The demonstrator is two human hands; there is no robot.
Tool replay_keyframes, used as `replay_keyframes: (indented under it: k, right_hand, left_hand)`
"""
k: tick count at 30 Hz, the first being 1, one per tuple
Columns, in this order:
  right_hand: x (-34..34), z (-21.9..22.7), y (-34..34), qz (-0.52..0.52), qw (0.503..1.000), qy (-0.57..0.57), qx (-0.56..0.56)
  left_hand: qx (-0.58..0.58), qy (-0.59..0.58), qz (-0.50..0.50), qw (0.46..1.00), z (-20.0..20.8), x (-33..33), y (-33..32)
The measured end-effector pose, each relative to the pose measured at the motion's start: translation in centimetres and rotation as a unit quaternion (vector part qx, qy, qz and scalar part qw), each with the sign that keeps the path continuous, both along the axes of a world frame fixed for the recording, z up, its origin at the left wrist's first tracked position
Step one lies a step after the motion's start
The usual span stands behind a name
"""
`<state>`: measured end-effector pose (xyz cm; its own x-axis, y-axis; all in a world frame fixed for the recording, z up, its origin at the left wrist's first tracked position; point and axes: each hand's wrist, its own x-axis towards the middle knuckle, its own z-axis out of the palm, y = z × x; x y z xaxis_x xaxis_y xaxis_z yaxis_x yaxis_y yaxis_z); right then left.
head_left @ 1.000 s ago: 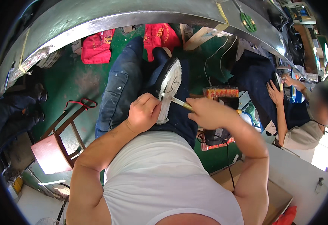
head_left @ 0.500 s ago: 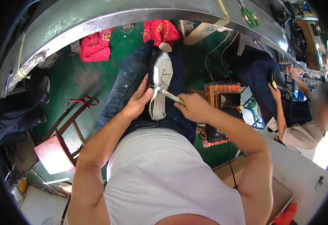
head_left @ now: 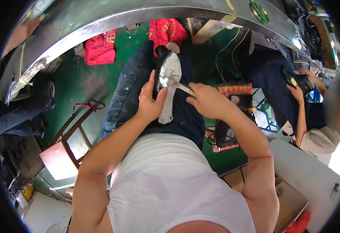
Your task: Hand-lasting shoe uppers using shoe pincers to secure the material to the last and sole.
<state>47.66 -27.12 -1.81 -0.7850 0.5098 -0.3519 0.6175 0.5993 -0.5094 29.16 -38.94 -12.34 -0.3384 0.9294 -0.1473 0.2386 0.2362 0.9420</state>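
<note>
On lap [head_left: 188, 120], upturned shoe [head_left: 167, 103], long axis toe-away; my left fingers [head_left: 145, 90] clasp it, right fingers [head_left: 194, 87] grip metal-headed tool [head_left: 183, 87]; green floor [head_left: 72, 89].

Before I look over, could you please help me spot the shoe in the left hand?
Find the white top, then the blue trousers beyond it. Over them, the left hand grips the shoe, its underside facing up. That whitish underside sets it apart from the black shoe farther right.
</note>
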Motion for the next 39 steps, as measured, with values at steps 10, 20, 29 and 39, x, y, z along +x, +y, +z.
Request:
replay_keyframes:
  k: [10, 20, 29, 39]
  right_hand:
    - [-1.0, -7.8, -6.4, -0.289, 0.864, 0.181, -0.372]
    - [2.0, -3.4, 1.6, -0.234, 0.841, 0.144, -0.466]
    - [-1.9, -3.2, 3.1, -0.084, 0.985, 0.095, -0.117]
    - [-2.1, -1.3, 3.2, -0.098, 0.977, -0.011, -0.188]
  left_hand:
    - [0.078, 0.204, -0.066, 0.974, 2.9, -0.3, 0.3]
    - [0.002, 0.227, -0.102, 0.968, 3.2, -0.4, 0.8]
    - [0.027, 0.255, -0.167, 0.952, 2.2, -1.0, 0.5]
    - [-0.104, 0.127, -0.098, 0.982, 2.8, -0.5, -0.2]
